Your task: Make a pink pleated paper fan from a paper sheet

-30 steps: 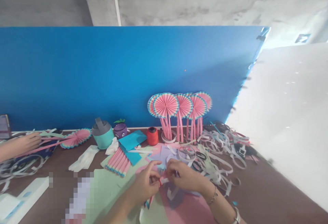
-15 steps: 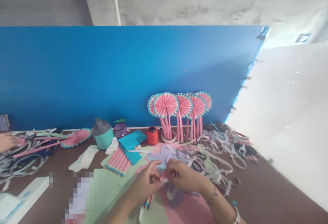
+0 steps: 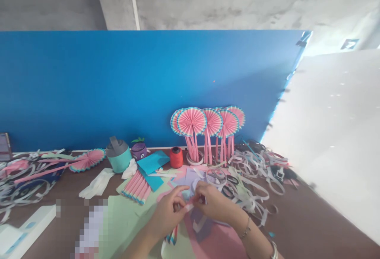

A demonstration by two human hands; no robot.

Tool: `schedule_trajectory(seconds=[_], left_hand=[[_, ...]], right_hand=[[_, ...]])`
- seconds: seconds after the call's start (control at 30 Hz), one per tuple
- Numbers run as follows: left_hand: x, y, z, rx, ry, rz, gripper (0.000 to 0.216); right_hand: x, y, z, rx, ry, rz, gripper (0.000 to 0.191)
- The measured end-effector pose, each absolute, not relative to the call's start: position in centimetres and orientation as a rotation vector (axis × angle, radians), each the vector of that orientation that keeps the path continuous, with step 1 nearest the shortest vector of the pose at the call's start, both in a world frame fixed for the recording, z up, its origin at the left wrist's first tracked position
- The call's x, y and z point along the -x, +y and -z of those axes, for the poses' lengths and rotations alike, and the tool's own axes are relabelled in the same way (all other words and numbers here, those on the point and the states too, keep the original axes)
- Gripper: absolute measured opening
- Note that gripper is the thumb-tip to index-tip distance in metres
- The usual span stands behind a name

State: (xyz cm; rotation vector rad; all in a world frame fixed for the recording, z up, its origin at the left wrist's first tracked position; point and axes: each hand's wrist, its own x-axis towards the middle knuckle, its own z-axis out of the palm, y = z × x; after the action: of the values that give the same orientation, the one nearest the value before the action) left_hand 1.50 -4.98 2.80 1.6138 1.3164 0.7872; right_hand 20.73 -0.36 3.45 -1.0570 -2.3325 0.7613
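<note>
My left hand (image 3: 170,211) and my right hand (image 3: 213,201) meet over the coloured paper sheets. Both are pinched on a small pink-and-white strip (image 3: 189,207), mostly covered by the fingers. Under my left hand, the striped ends of folded pink paper (image 3: 172,236) show blue and white edges. A curled white strip (image 3: 200,223) lies below my right hand on a purple patch of the sheets. Left of my hands rests a stack of pleated pink paper (image 3: 137,186) with blue-edged ends, beside blue paper (image 3: 154,162).
Several round pink paper fans (image 3: 192,121) stand against the blue partition (image 3: 133,81). A red thread spool (image 3: 176,157), a teal cup (image 3: 119,158) and a purple pot (image 3: 139,150) line the back. Tangled white strips (image 3: 252,168) cover the right side; another fan (image 3: 88,160) lies left.
My fingers have shifted slightly around the pink-and-white strip, still pinched together. Another person's hand at the far left edge has gone out of view.
</note>
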Motion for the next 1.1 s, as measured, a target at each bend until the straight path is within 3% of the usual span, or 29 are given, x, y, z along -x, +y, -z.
schedule_trajectory(seconds=[0.5,0.93,1.1], left_hand=[[-1.2,-5.2,-2.8,-1.660,1.185,-0.759,0.050],[-0.4,-4.9,-3.1,-1.373,1.028,-0.955,0.058],[-0.4,-4.6,-2.3,-1.190,1.002,-1.142,0.070]], right_hand=[[-20.6,-0.4,-4.4,1.276,-2.314,-0.894,0.008],[-20.1,-0.5,-4.5,1.234,-2.112,-0.922,0.003],[-20.7,1.6,-2.5,1.274,-1.697,-0.812,0.020]])
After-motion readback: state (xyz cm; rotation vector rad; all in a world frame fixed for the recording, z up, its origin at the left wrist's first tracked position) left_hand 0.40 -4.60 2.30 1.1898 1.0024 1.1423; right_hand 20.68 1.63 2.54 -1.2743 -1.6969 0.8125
